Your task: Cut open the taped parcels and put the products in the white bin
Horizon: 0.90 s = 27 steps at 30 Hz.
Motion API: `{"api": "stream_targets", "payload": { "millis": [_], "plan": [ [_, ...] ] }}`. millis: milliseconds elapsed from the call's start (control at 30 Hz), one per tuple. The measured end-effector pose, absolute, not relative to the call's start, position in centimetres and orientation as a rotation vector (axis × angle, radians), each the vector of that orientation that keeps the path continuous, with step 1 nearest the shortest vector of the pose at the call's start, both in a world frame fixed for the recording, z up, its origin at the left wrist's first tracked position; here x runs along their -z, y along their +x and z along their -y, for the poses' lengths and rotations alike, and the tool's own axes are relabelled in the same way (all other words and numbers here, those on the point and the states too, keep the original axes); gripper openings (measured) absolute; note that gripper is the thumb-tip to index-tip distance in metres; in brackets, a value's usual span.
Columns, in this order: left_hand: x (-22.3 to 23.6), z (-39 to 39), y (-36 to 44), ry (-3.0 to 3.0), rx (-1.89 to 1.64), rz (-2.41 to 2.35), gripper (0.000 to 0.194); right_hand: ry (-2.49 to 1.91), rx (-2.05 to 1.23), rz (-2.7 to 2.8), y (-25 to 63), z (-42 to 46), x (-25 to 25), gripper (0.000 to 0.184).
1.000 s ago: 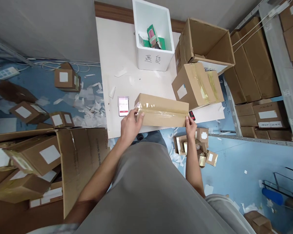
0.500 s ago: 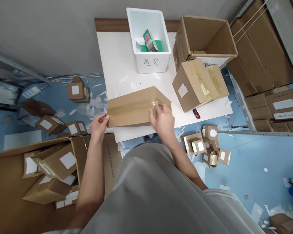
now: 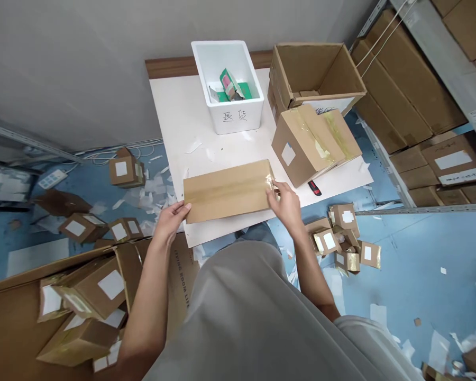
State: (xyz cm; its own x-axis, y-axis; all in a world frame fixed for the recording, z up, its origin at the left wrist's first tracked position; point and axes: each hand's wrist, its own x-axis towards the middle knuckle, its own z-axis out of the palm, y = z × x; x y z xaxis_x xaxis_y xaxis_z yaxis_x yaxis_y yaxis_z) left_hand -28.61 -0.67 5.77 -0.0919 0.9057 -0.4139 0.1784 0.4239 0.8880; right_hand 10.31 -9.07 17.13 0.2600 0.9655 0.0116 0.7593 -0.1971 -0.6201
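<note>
A long brown cardboard box [image 3: 226, 193] lies on the white table in front of me, with a strip of tape along its top. My left hand [image 3: 172, 218] grips its near left corner, thumb on top. At the right end, my right hand [image 3: 284, 203] is closed with its fingers pinched against the edge, beside a shiny bit of tape [image 3: 268, 181]. The fingers hide exactly what is pinched there. To the right of that hand, a red and black cutter [image 3: 314, 188] rests on the table.
On the table [image 3: 174, 127] stand a white bin [image 3: 238, 117] with green packaging inside, an open carton [image 3: 317, 63] and taped boxes [image 3: 301, 143]. A large carton [image 3: 19, 328] of parcels is at my left. Small boxes [image 3: 329, 241] and paper scraps litter the blue floor.
My right hand has moved from the top of the box to its right end. The box has turned a little, its right end face no longer showing. The whole view has shifted.
</note>
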Motion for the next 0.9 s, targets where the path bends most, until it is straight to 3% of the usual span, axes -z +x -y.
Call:
{"api": "stream_targets", "payload": {
  "millis": [133,333,567,900],
  "plan": [
    [-7.2,0.4,-23.9,1.053,-0.742,-1.393,0.090,-2.223,-0.603,1.269,15.1,11.4,-13.7,0.041],
    [-8.4,0.1,-20.5,1.272,-0.716,-1.334,0.090,-2.153,-0.720,0.918,17.1,13.1,-10.4,0.053],
    [-6.6,3.7,-21.1,1.120,-0.823,-1.359,0.099,-1.884,-0.729,0.831,17.0,15.5,-8.4,0.074],
    [-6.7,6.2,-20.7,1.073,-0.792,-1.462,0.074,-1.894,-0.835,0.750,17.3,17.5,-6.7,0.075]
  ]
}}
